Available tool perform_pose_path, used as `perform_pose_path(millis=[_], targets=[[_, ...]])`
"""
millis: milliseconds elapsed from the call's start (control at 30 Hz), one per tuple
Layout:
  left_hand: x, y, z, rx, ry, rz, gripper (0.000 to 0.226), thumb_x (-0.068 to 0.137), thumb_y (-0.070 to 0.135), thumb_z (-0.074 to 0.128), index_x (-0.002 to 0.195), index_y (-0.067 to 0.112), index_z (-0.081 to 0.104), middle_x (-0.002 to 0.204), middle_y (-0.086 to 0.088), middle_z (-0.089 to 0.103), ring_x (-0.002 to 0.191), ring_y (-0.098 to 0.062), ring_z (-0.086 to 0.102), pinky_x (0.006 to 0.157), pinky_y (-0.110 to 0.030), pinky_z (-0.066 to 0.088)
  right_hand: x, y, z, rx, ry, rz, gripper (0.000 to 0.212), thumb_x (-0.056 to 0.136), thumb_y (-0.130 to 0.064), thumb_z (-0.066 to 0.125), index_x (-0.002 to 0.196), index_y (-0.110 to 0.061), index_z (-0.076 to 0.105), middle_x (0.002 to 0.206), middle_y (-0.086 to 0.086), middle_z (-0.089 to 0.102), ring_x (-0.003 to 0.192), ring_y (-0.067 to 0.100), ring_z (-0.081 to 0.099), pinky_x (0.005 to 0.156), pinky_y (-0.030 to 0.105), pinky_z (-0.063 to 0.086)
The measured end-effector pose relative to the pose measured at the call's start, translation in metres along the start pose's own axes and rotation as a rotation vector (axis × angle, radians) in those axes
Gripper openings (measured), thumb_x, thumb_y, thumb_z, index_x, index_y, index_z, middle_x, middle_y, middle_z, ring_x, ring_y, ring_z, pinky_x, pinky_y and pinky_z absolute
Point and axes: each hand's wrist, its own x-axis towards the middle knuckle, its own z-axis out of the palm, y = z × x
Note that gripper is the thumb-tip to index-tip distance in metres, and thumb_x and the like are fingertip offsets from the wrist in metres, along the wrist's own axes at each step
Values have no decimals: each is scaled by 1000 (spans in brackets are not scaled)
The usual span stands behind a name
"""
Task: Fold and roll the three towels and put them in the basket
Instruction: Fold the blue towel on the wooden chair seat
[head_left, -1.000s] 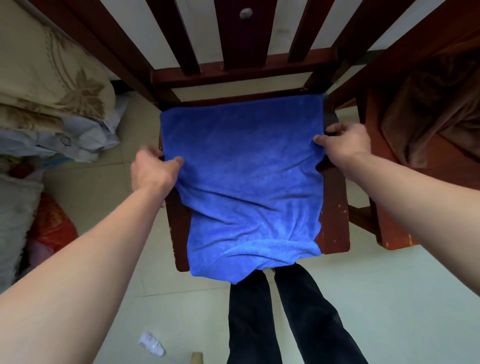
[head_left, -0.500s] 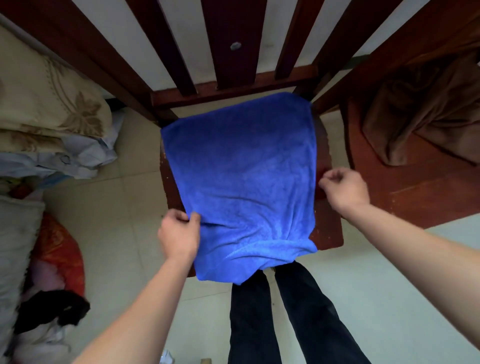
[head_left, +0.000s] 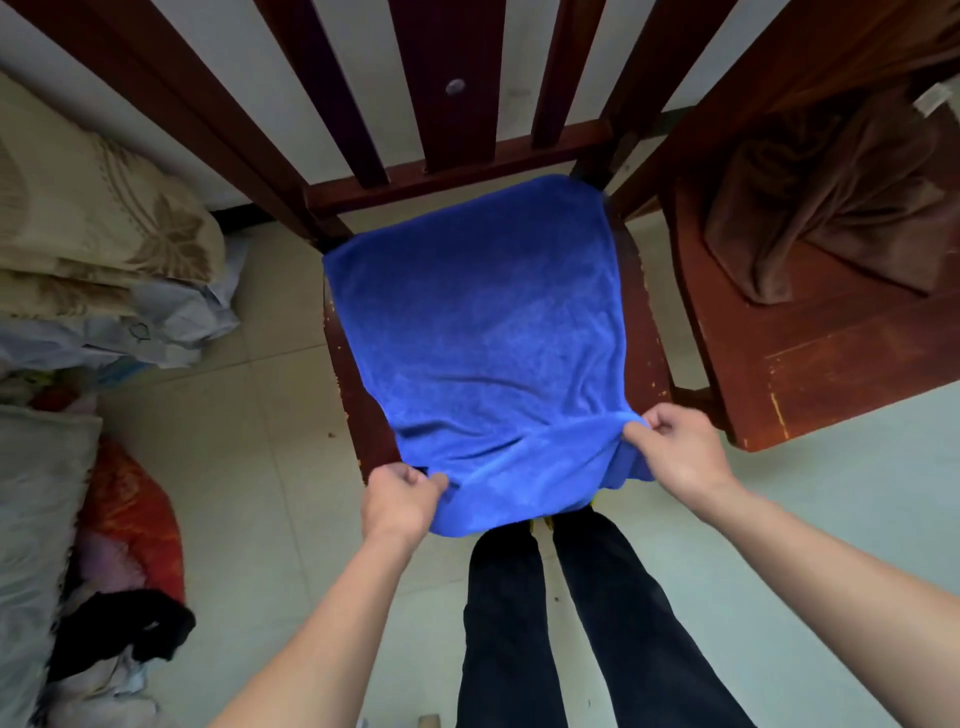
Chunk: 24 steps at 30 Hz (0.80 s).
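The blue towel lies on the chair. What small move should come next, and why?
Probably fold the near edge over to the far edge: the blue towel lies spread on the chair seat, and the left hand and right hand pinch its near corners.

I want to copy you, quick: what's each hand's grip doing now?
Left hand: pinches the towel at its near edge.
Right hand: pinches the same edge.

A bright blue plush towel (head_left: 483, 332) lies spread over the dark red wooden chair seat (head_left: 639, 338). Its far edge sits at the seat's back edge. Its near end hangs over the front edge, bunched where the left hand (head_left: 400, 501) and right hand (head_left: 680, 452) pinch its corners. A crumpled brown towel (head_left: 831, 197) lies heaped toward the far edge of the neighbouring wooden seat (head_left: 831, 364).
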Motion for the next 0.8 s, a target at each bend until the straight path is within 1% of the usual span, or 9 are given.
perform_pose_path(millis=[100, 200, 267, 333, 400, 500, 567, 667, 800], targets=[[2, 42, -26, -136, 75, 78, 33, 76, 19, 69, 54, 15, 45, 51, -7, 51, 50, -24, 47, 59, -30, 44, 18, -47, -19, 96, 66, -132, 17, 81, -18, 69, 69, -12, 59, 54, -3, 49, 53, 13, 42, 55, 31, 34], [9, 80, -50, -272, 157, 118, 23, 82, 15, 63, 64, 14, 48, 58, -9, 56, 45, -22, 50, 52, -25, 44, 53, -91, -25, 207, 105, -184, 9, 81, -22, 70, 81, -16, 64, 71, 0, 61, 67, 16, 54, 66, 31, 43], [17, 93, -57, -339, 214, 124, 17, 81, 15, 62, 70, 15, 50, 61, -7, 58, 47, -21, 52, 49, -23, 43, 72, -107, -25, 262, 115, -163, 15, 80, -27, 71, 92, -21, 65, 87, -1, 67, 81, 18, 62, 77, 34, 51], [25, 91, -57, -348, 248, 106, 17, 70, 26, 65, 67, 19, 51, 63, -7, 61, 56, -25, 60, 58, -33, 51, 77, -107, -25, 169, 136, -141, 27, 80, -29, 71, 105, -22, 64, 95, -3, 66, 93, 19, 63, 86, 34, 52], [22, 79, -46, -287, 227, 59, 24, 65, 34, 69, 62, 18, 51, 64, -8, 63, 62, -28, 63, 67, -44, 55, 71, -90, -25, 22, 158, -97, 37, 80, -30, 71, 114, -21, 61, 105, -1, 66, 101, 22, 62, 90, 33, 48], [-5, 63, -14, -278, 12, -2, 31, 76, 37, 76, 69, 14, 55, 65, -7, 62, 55, -23, 58, 52, -30, 47, 53, -47, -19, -118, 63, 14, 54, 76, -35, 77, 122, -17, 56, 116, 6, 64, 107, 29, 60, 87, 34, 45], [-13, 60, 4, -337, -88, -107, 36, 77, 43, 75, 78, 11, 58, 73, -8, 66, 62, -21, 63, 53, -28, 48, 44, -26, -13, -196, -2, 79, 55, 75, -37, 79, 120, -17, 55, 109, 6, 63, 102, 30, 61, 79, 34, 44], [-5, 66, 14, -524, -108, -218, 27, 84, 34, 71, 82, 12, 55, 76, -8, 64, 66, -21, 64, 55, -30, 48, 36, -7, -4, -208, -25, 140, 30, 79, -30, 74, 102, -19, 60, 91, 3, 64, 86, 28, 60, 72, 34, 47], [6, 76, 7, -238, -55, -84, 21, 81, 26, 69, 71, 15, 54, 70, -7, 59, 56, -22, 58, 55, -29, 47, 31, -6, -4, -75, 195, -115, 9, 80, -11, 61, 85, -18, 59, 72, -3, 55, 68, 22, 52, 59, 32, 38]])
